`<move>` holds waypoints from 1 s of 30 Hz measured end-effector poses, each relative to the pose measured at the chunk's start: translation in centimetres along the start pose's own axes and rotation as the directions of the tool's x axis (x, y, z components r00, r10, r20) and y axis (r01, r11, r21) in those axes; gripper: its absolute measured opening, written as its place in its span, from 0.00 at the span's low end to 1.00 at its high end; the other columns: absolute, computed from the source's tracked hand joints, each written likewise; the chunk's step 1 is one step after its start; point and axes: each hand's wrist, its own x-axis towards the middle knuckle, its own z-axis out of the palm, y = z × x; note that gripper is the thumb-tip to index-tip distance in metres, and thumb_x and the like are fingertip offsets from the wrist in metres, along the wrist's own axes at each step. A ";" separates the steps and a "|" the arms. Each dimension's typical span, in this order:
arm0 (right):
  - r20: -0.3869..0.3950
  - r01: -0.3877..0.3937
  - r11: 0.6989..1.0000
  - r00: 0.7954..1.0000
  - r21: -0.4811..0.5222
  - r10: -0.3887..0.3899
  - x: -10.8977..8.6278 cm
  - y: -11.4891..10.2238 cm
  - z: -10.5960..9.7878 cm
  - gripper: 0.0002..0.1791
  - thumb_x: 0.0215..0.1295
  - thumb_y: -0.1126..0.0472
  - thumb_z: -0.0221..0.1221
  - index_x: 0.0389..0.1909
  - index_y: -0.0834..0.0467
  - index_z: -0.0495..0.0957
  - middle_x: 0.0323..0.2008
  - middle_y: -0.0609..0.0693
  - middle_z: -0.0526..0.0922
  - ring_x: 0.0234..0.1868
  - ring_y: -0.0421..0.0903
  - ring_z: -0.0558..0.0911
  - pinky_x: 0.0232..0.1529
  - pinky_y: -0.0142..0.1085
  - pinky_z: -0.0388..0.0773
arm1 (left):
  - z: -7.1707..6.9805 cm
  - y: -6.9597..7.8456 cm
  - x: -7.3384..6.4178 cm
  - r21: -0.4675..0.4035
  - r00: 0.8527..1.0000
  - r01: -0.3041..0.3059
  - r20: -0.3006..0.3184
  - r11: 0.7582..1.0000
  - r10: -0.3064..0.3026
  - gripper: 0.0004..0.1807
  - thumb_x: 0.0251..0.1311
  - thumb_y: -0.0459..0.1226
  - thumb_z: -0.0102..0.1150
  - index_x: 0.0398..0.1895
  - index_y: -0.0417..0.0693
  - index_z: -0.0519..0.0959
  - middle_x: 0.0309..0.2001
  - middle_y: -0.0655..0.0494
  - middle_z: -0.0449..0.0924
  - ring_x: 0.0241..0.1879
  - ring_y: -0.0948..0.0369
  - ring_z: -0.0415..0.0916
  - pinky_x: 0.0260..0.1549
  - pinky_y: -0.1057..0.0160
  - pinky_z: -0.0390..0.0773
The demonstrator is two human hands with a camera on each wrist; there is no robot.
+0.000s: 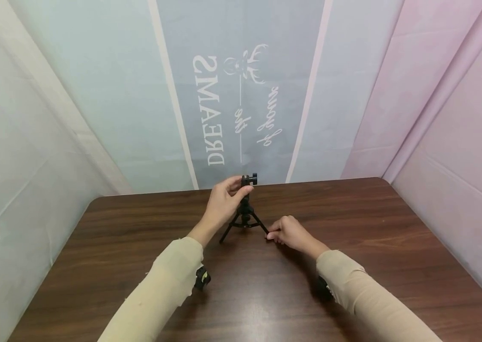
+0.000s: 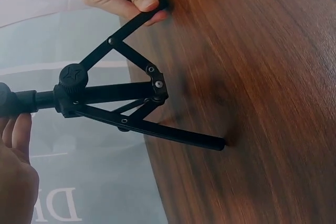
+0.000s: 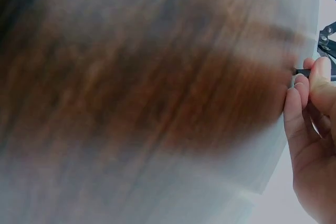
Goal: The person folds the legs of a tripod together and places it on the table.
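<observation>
A small black tripod stands upright with its legs spread near the back of the table. My left hand grips it at the top, just under the clamp-like head with its side knob. Low on the right, my right hand pinches the end of one leg between thumb and fingers. In the left wrist view the tripod's braces and a round star-marked knob show on the column. Only part of the tripod appears in the right wrist view, beside my right hand.
The brown wooden table has its far edge just behind the tripod. A printed cloth with mirrored lettering hangs behind it, and pale cloth walls enclose the sides. A black wrist camera sits under the left sleeve.
</observation>
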 end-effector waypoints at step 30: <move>-0.008 -0.114 0.990 0.993 0.083 0.116 1.2 -0.3 0.5 0.05 0.62 0.62 0.65 0.32 0.57 0.90 0.20 0.45 0.84 0.19 0.40 0.77 0.20 0.34 0.76 | 0.0 -0.2 -0.1 -0.113 1.000 0.009 -0.011 0.994 -0.010 0.25 0.67 0.45 0.62 0.61 0.38 0.77 0.48 0.46 0.85 0.49 0.55 0.83 0.47 0.59 0.82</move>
